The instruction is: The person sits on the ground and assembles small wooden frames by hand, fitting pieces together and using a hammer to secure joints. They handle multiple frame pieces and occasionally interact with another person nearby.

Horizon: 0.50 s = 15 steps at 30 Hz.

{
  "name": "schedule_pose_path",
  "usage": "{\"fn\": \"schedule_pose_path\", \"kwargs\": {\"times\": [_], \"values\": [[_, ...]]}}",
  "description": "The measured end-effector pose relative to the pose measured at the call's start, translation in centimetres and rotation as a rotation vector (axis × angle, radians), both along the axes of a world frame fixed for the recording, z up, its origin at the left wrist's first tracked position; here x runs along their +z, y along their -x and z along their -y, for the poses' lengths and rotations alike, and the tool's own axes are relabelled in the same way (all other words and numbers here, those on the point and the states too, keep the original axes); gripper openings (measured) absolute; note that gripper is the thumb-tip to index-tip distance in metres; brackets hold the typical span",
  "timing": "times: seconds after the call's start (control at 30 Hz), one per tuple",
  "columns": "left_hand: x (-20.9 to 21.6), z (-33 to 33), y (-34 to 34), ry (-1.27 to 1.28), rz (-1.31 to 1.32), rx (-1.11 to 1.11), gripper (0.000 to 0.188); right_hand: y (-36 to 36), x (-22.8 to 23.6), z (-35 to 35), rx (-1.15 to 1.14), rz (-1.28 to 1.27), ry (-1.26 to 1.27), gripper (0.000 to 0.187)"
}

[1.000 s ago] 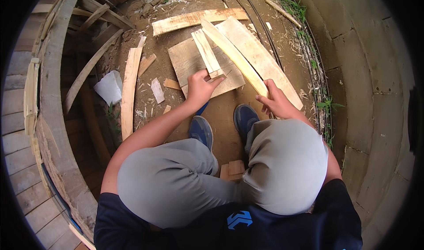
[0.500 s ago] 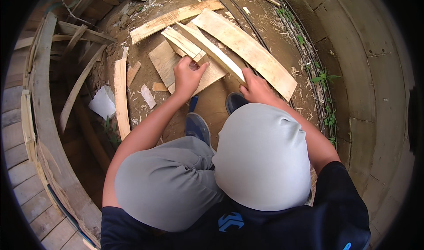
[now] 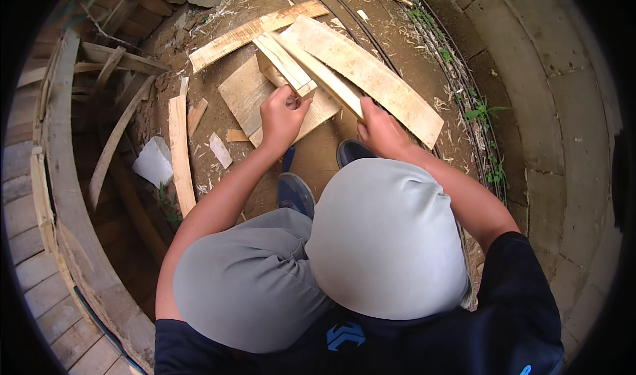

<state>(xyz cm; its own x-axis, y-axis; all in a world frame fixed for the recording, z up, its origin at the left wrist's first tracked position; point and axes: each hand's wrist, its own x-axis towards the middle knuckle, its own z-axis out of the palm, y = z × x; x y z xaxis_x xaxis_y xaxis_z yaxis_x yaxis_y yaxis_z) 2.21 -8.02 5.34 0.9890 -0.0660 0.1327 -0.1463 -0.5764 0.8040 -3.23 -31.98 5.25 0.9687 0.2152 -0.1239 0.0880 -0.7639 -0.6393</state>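
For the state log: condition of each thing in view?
Left hand: closed on block's near end
Right hand: closed on strip's near end
Block: held over square board
Strip: held beside block; contact unclear
Square board: lying on ground, partly hidden
Wide plank: lying right of strip
Far plank: lying on ground
Left plank: lying on ground

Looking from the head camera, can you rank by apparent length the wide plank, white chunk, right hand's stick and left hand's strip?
1. wide plank
2. stick in the right hand
3. strip in the left hand
4. white chunk
Held pieces may be nearer the camera, so true lengths are unsure.
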Motion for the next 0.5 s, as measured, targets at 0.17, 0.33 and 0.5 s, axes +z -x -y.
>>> {"fn": "schedule_pose_path", "kwargs": {"times": [0.17,0.33,0.5], "values": [[-0.3,-0.2,0.5,-0.031,0.021,0.08,0.027,-0.2,1.5,-1.6,-0.099,-0.048,-0.109,0.027],[0.2,-0.5,0.0,-0.029,0.023,0.041,0.026,0.0,1.3,-1.6,-0.072,-0.086,-0.063,0.027],[0.3,-0.4,-0.1,0.064,-0.053,0.027,0.027,0.6,1.0,-1.7,0.051,-0.281,-0.008,0.027]]}}
